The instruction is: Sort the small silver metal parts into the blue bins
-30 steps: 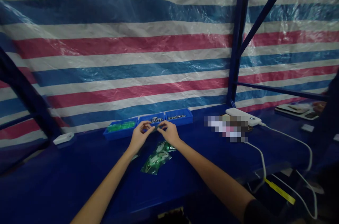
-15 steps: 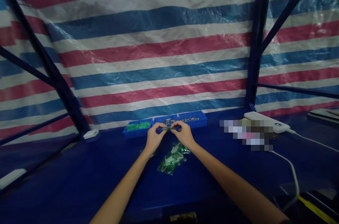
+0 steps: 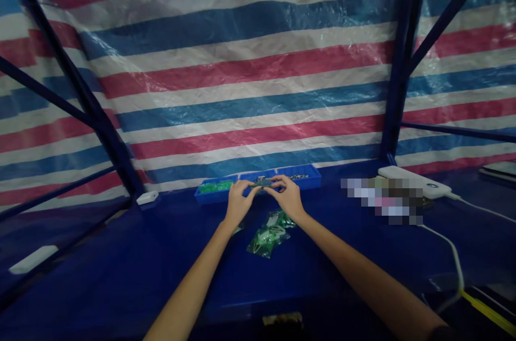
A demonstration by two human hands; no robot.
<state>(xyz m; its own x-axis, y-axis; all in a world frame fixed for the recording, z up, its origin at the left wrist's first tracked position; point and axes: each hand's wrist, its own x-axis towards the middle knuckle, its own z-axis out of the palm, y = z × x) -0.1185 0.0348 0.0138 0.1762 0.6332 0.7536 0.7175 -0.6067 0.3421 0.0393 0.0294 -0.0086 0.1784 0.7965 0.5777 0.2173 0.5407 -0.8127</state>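
Observation:
My left hand point(image 3: 241, 202) and my right hand point(image 3: 289, 197) are raised over the blue table, close together. Between their fingertips they pinch a small, thin, greyish object that looks like a clear plastic bag point(image 3: 262, 183); its contents cannot be made out. Just behind it stand blue bins in a row: a left bin point(image 3: 201, 198) with green pieces, a middle bin point(image 3: 245, 175) with small metal parts, partly hidden by my fingers, and a right bin point(image 3: 314, 179) with more metal parts. Below my hands lie several clear packets point(image 3: 268, 236) with green contents.
A white power bank point(image 3: 415, 182) with a white cable lies at the right, beside a blurred-out item point(image 3: 382, 201). Small white blocks point(image 3: 147, 198) sit at the left. Blue frame posts point(image 3: 397, 72) and a striped plastic sheet point(image 3: 250, 77) stand behind the table.
The view has shifted slightly, so everything sits a little further right. My fingers have spread apart somewhat, and more of the small bag shows between them.

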